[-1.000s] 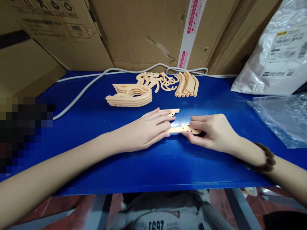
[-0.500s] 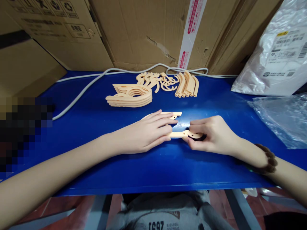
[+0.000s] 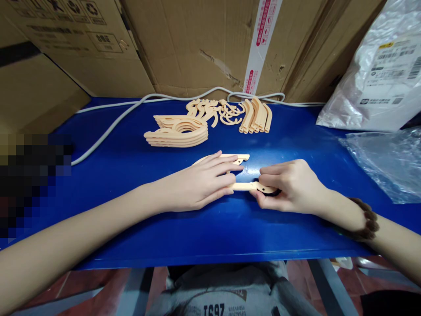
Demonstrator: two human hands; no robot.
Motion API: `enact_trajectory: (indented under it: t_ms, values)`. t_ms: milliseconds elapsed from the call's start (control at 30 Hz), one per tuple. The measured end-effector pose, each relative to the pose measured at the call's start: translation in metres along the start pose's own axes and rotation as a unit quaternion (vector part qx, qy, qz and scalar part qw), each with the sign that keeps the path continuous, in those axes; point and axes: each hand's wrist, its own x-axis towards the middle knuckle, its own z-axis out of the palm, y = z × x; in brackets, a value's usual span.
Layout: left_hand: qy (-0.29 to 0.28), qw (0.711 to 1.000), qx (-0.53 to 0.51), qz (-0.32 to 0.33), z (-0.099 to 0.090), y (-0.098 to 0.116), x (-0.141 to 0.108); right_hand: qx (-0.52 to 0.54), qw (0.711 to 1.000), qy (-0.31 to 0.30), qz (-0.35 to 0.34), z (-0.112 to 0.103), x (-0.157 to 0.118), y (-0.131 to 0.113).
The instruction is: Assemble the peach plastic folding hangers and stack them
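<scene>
Holding | left hand (image 3: 195,185): 1 cream frame (image 3: 244,186) | right hand (image 3: 291,186): 1 hook (image 3: 267,189)

Looks like a small workshop or packing corner, can't say which. Going by blue worktable (image 3: 164,237), cardboard cartons (image 3: 184,44) behind, white plastic mailer (image 3: 345,96) with shipping label (image 3: 391,74), clear plastic bag (image 3: 381,162), sorted batches of beige parts (image 3: 177,139), reddish tiled floor (image 3: 95,277).
</scene>
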Motion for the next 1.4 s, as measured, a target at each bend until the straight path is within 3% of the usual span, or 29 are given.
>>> enact_trajectory:
  t_ms: [233, 500, 700, 867, 1100, 1200, 1400]
  values:
    - [0.013, 0.998, -0.060, -0.027, -0.007, 0.001, 0.000, 0.022, 0.996, 0.007, -0.089, 0.001, 0.000, 0.000]
    - [0.082, 0.987, -0.122, -0.063, -0.006, -0.013, -0.001, 0.071, 0.985, 0.018, -0.159, 0.002, -0.001, -0.011]
    - [0.147, 0.980, -0.110, -0.083, -0.002, -0.016, 0.001, 0.024, 0.989, 0.018, -0.144, -0.001, 0.005, -0.009]
    - [0.165, 0.980, -0.071, -0.087, -0.002, -0.013, 0.000, 0.015, 0.991, 0.022, -0.135, -0.006, 0.005, -0.003]
    - [0.180, 0.976, -0.042, -0.112, -0.001, -0.010, 0.001, -0.116, 0.991, 0.048, -0.036, -0.013, 0.002, 0.003]
    - [0.181, 0.975, -0.033, -0.122, -0.001, -0.010, 0.000, -0.090, 0.995, 0.038, -0.020, -0.011, 0.002, 0.001]
    - [0.173, 0.975, -0.012, -0.136, 0.000, -0.009, -0.001, 0.051, 0.996, 0.012, -0.065, -0.005, 0.000, 0.000]
